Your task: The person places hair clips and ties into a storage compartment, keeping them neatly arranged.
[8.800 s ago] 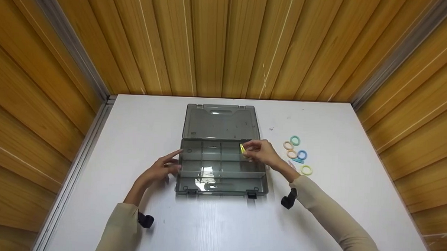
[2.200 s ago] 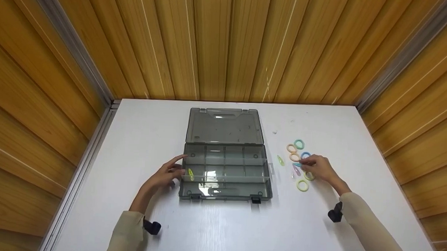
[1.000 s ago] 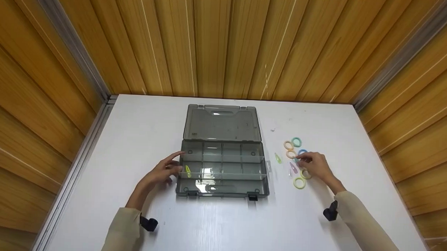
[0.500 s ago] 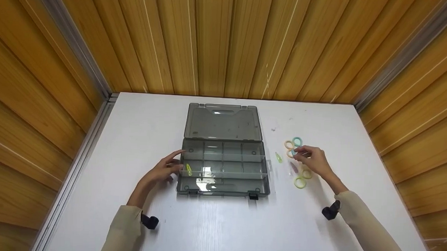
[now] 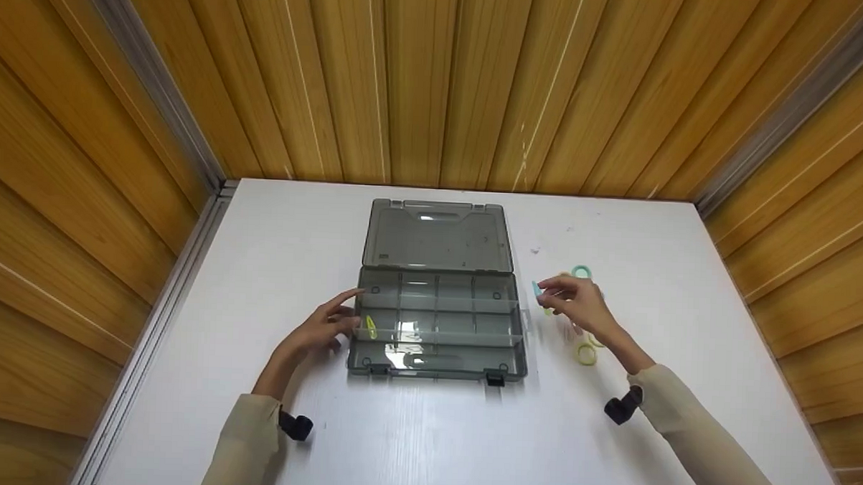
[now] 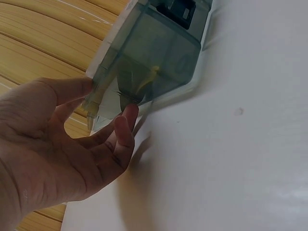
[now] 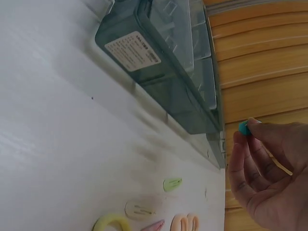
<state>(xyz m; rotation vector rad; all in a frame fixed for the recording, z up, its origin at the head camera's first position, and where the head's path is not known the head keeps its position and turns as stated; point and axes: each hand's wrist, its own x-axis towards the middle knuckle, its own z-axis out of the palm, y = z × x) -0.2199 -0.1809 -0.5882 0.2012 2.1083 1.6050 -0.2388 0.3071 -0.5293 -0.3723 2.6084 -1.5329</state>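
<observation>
A grey see-through compartment box (image 5: 463, 364) lies on the table, its lid (image 5: 438, 244) folded back. A yellow snap hair clip (image 5: 371, 328) is in the left of its middle row. My left hand (image 5: 318, 330) rests on the box's left side, fingertips touching rim and wall. Right of the box, my right hand (image 5: 576, 303) pinches a blue hair clip (image 5: 536, 289) between thumb and fingertips, above the table. Below it, the right wrist view shows a green clip (image 7: 172, 184), a pale clip (image 7: 138, 210), a pink clip (image 7: 154, 226) and peach hair ties (image 7: 179, 224).
A green hair tie (image 5: 582, 267) lies beyond my right hand, a yellow one (image 5: 586, 363) nearer me. The hand covers other ties. Latches (image 5: 495, 380) stick out at the box's front. Wood-patterned walls (image 5: 437, 85) stand behind and beside the white table (image 5: 424, 443).
The yellow clip came into the box after the earliest frame. My right hand has since taken the blue clip from the pile and carried it left towards the box. My left hand stays at the box.
</observation>
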